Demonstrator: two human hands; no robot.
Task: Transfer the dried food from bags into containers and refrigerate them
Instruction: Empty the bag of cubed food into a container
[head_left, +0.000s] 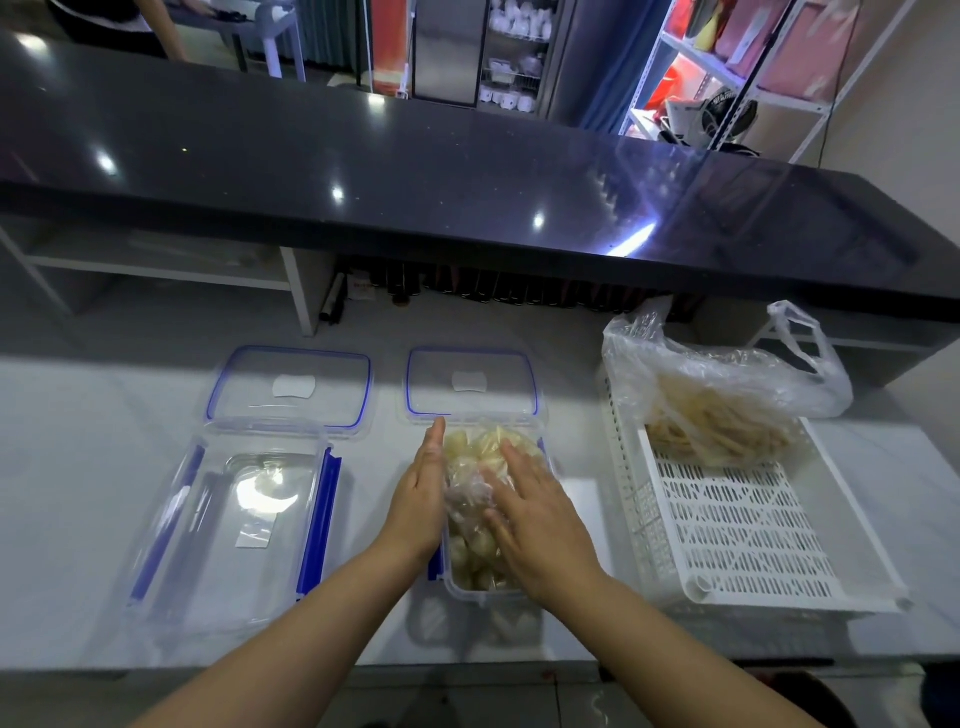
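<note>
Dried food (475, 553) — pale, lumpy pieces — fills the middle container (483, 593) on the tabletop (78, 467). Crumpled clear bag film (465, 496) lies over its centre; I cannot tell whether the pieces are loose or inside the film.

The step in hand looks like settling the load into the box. To do it well, I judge, the pressure should be flat and even, working from the centre outward. That way the heap sinks below the rim without crushing pieces or spilling them over the far edge, where it stands highest. The film should be drawn out fully or tucked inside the walls, since any caught at the rim would stop the lid (470, 384), lying just behind, from sealing. The box looks light, so one hand should brace it against sliding.

Both hands are released, gripping nothing. The left hand (421, 493) stands edge-on with straight fingers along the left side of the heap, like a wall. The right hand (532, 519) lies palm-down, fingers spread, on the film and food.

To the left sits an empty container (249, 525) with its own lid (288, 387) behind it. To the right a second bag (727, 405) of stick-like dried food rests in a white basket (753, 535).
</note>
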